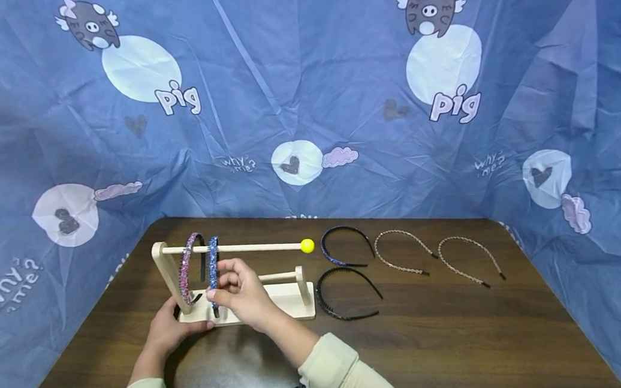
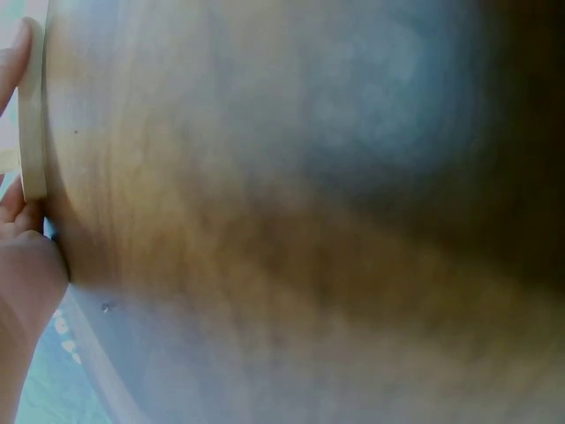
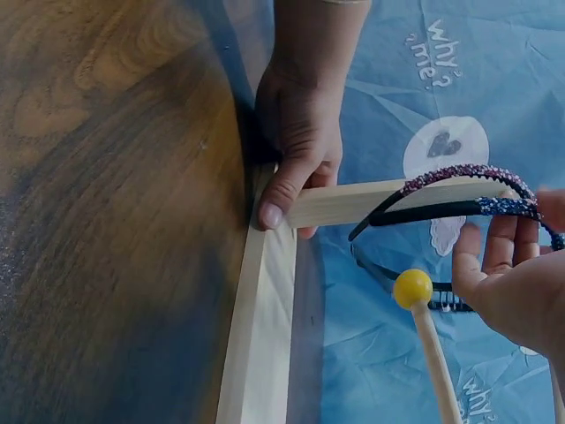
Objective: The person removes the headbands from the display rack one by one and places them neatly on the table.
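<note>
A blue glittery headband (image 1: 213, 268) hangs on the upper rod of a wooden stand (image 1: 281, 297). My right hand (image 1: 246, 295) pinches its front side between thumb and fingers. To its left on the same rod is a pink glittery headband (image 1: 185, 269). At the stand's left end my left hand (image 1: 168, 328) grips the base, its thumb lying along the front edge. The right wrist view shows this left hand (image 3: 305, 132) on the base beside the upright. Only part of it appears in the left wrist view, against the pale wood (image 2: 33, 115).
A yellow ball (image 1: 307, 246) caps the rod's right end. On the brown table (image 1: 468, 337) to the right lie a dark blue headband (image 1: 330, 257), a black toothed headband (image 1: 324, 303) and two braided gold headbands (image 1: 387, 260). Blue printed cloth (image 1: 306, 97) hangs behind.
</note>
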`<move>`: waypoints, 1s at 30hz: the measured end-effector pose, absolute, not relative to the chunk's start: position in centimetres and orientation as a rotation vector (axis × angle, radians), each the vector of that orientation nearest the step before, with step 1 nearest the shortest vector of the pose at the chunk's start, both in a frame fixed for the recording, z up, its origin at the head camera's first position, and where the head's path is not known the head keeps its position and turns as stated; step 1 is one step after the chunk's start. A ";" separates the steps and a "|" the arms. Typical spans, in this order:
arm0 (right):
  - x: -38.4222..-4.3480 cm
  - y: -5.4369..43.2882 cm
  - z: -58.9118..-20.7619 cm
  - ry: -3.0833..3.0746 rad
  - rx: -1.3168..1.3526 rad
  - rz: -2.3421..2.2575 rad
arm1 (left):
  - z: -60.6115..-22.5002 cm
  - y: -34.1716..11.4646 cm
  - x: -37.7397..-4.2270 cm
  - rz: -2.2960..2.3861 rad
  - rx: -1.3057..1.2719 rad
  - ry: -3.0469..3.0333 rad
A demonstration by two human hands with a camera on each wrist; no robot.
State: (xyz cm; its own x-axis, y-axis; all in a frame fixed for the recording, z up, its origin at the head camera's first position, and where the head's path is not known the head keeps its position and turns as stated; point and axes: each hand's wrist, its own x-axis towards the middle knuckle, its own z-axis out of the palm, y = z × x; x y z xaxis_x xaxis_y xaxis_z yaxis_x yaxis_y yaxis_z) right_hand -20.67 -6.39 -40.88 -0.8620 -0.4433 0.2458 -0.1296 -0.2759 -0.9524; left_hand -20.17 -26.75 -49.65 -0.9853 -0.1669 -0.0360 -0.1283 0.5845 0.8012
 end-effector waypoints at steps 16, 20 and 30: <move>-19.6 -4.6 -38.4 1.891 -0.795 -2.275 | -50.1 -26.7 -19.9 -1.417 0.263 -2.736; -19.6 -4.2 -38.8 1.837 -0.812 -2.336 | -50.0 -26.8 -20.0 -1.420 0.266 -2.731; -19.6 -2.0 -38.2 1.820 -0.937 -2.456 | -49.7 -26.9 -20.2 -1.393 0.279 -2.760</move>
State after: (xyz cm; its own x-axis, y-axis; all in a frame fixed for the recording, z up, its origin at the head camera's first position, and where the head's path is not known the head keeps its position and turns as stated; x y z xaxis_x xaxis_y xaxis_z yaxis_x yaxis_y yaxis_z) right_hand -19.64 -1.96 -38.25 -0.8269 -0.2909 0.4813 -0.3758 -0.3509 -0.8577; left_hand -20.17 -26.95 -49.70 -0.9831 -0.1767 -0.0472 -0.1429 0.5809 0.8013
